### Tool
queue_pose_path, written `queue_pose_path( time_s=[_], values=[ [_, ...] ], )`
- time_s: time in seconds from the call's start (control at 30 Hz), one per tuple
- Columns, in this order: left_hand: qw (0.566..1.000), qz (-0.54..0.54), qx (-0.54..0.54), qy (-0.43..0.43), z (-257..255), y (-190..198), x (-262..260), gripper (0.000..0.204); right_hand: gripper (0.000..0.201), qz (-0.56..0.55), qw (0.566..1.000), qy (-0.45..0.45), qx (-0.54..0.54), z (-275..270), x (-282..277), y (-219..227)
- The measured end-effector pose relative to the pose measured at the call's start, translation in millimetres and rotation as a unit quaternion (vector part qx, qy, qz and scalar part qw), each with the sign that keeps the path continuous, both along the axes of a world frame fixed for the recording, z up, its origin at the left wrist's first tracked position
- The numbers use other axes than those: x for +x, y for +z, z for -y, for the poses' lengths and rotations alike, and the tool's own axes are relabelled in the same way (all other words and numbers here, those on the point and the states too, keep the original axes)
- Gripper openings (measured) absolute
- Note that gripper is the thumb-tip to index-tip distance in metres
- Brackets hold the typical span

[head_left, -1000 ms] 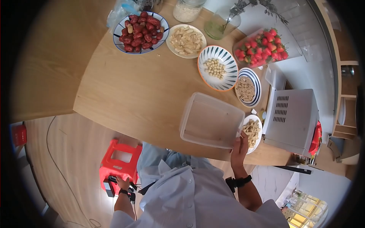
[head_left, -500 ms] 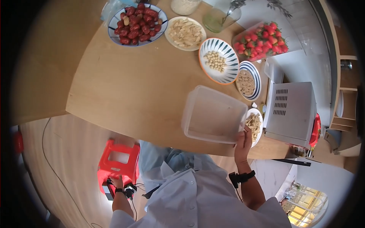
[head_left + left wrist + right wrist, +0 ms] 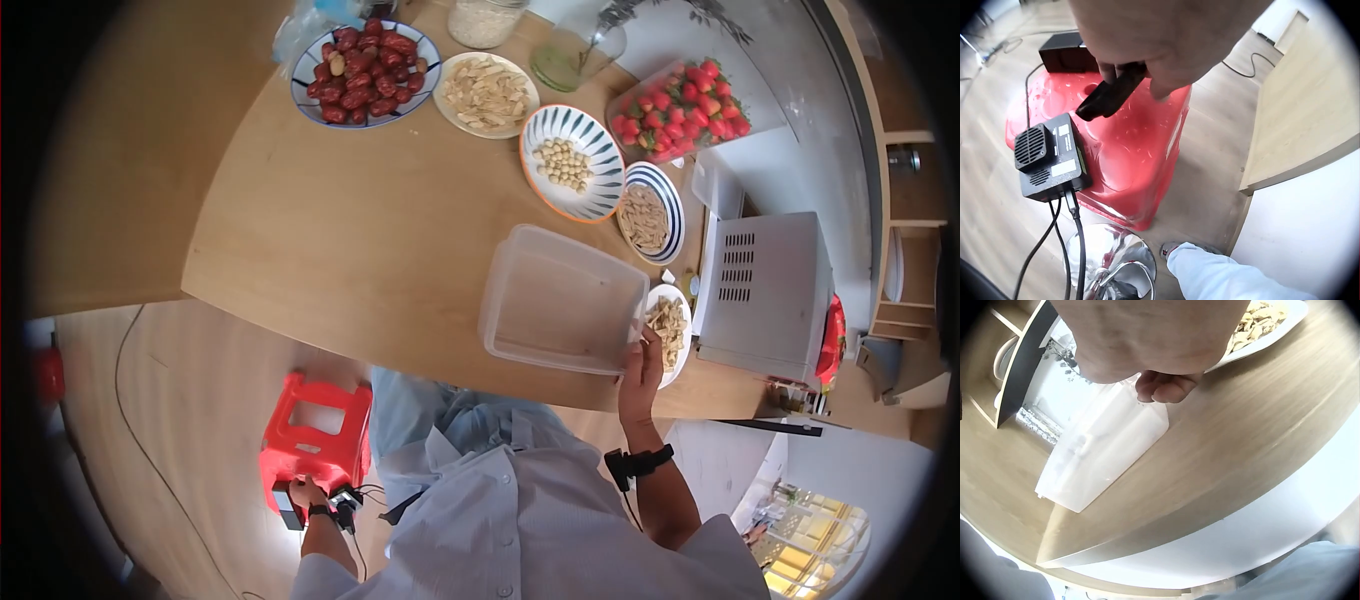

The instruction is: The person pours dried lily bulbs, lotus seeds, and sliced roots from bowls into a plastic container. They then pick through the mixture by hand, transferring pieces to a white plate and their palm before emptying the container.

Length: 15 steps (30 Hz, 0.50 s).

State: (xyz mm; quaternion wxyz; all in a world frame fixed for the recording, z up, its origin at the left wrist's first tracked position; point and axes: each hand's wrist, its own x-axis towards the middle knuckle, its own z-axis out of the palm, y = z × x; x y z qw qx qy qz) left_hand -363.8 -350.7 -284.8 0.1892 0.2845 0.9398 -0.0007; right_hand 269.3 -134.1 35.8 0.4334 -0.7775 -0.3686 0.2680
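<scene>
My right hand (image 3: pixel 638 380) holds a clear plastic container (image 3: pixel 565 308) by its near right corner, at the front of the wooden table. In the right wrist view its curled fingers (image 3: pixel 1172 390) are at the container's end, with the thumb hidden. A white plate of dried pale pieces (image 3: pixel 675 350) lies just beyond that hand. Low on the left, my left hand (image 3: pixel 308 493) is over a red plastic stool (image 3: pixel 345 440). The left wrist view shows its fingers curled round a slim black object (image 3: pixel 1110 97), whose kind I cannot tell.
On the table (image 3: pixel 340 230) stand a plate of red dates (image 3: pixel 365 80), a plate of pale slices (image 3: pixel 487 95), two patterned dishes, a box of strawberries (image 3: pixel 685 110) and a glass vase (image 3: pixel 560 65). A grey appliance (image 3: pixel 765 275) is at right. A cabled black device (image 3: pixel 1054 159) sits on the stool.
The head view has shifted slightly, moving the whole scene within it. My left hand has shifted a little on the stool, and the right hand keeps hold of the container's corner.
</scene>
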Motion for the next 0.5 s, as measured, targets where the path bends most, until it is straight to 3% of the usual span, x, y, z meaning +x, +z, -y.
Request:
queue_pose_path(
  time_s=[0.13, 0.17, 0.27, 0.43, 0.47, 0.5],
  values=[
    [0.997, -0.057, 0.044, 0.001, -19, 57, 15, 0.023, 0.039, -0.009, 0.999, -0.02, 0.026, 4, -1, 5],
    [0.996, -0.051, 0.062, 0.025, -18, 46, -1, 0.014, 0.039, -0.012, 0.999, -0.027, 0.041, 5, 0, 7],
    [0.984, -0.105, 0.141, 0.013, -72, 98, 20, 0.011, 0.039, -0.007, 0.99, -0.063, 0.124, 7, 5, 17],
    [0.917, -0.111, 0.344, -0.167, -181, 192, 46, 0.023, 0.02, -0.018, 0.981, -0.04, 0.191, 6, 12, 25],
    [0.897, -0.114, 0.373, -0.208, -204, 214, 56, 0.029, 0.02, 0.022, 0.98, 0.016, 0.199, -1, 8, 29],
    [0.895, -0.045, 0.381, -0.229, -224, 238, 69, 0.038, 0.02, 0.063, 0.974, 0.073, 0.204, -7, 5, 34]
  ],
)
